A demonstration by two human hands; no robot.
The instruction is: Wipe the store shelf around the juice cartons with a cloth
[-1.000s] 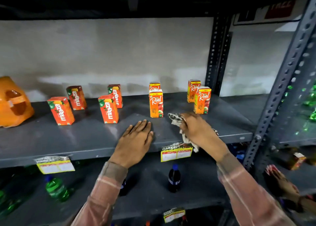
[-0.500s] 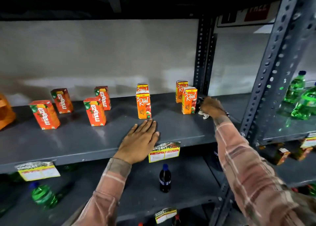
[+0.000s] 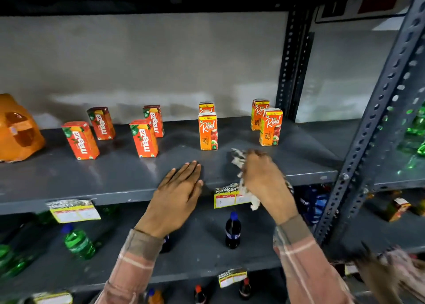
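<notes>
A grey metal shelf (image 3: 115, 179) carries several small juice cartons. Red Maaza cartons (image 3: 143, 139) stand at the left and orange Real apple cartons (image 3: 208, 131) in the middle. Two more Real cartons (image 3: 271, 127) stand at the right. My right hand (image 3: 266, 184) is closed on a crumpled patterned cloth (image 3: 238, 157) near the shelf's front edge, just in front of the Real cartons. Part of the cloth hangs below the edge. My left hand (image 3: 178, 195) lies flat, palm down and fingers together, on the shelf front, left of the cloth.
An orange plastic package (image 3: 18, 128) sits at the shelf's far left. A perforated steel upright (image 3: 377, 124) rises at the right. Yellow price tags (image 3: 73, 211) hang from the shelf edge. Dark and green bottles (image 3: 232, 231) stand on the lower shelf. Another person's hand (image 3: 391, 273) shows at the bottom right.
My right hand with the cloth has swept from the back right beside the Real cartons to the front edge. My left hand has stayed flat on the shelf.
</notes>
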